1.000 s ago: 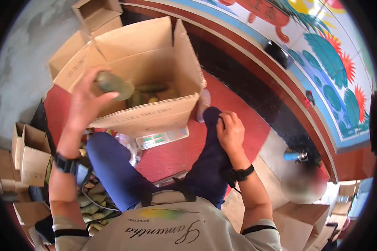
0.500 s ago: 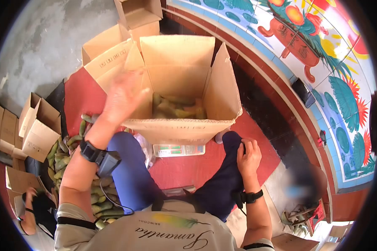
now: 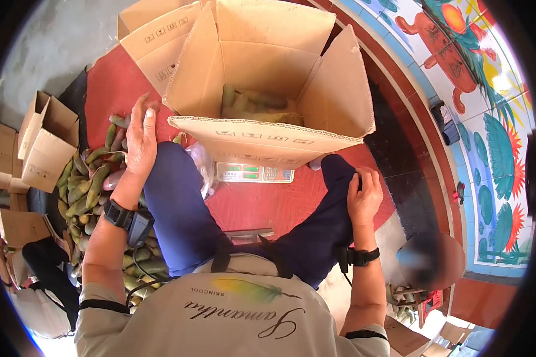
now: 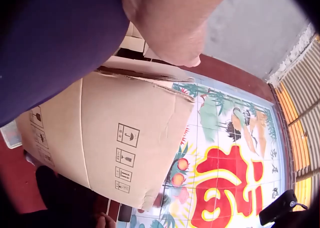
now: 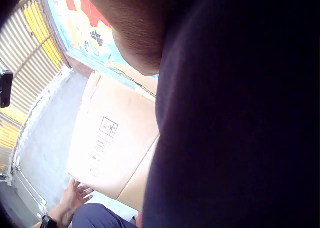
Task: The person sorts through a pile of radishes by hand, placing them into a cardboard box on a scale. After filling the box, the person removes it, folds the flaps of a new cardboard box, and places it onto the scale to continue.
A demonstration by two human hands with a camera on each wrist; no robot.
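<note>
My left hand (image 3: 142,134) is held up with extended fingers and nothing in them, left of the big cardboard box (image 3: 268,134) and above the heap of vegetables. Inside the box lie several long green-brown vegetables (image 3: 241,102), partly hidden by the front wall. On my right knee rests my right hand (image 3: 365,196), its fingers bent loosely and holding nothing. In the right wrist view the left hand (image 5: 75,195) shows spread fingers close to the box's lower corner.
Similar vegetables (image 3: 80,196) are heaped on the floor beside my left leg. A scale (image 3: 253,172) shows under the box's front edge, with a clear plastic bag (image 3: 202,166) next to it. Smaller open boxes (image 3: 47,143) stand at the left, and a painted tile wall (image 3: 488,149) runs along the right.
My left hand held a green vegetable over the box, then let it go, and has moved out of the box to the left and down. The right hand stays on the knee.
</note>
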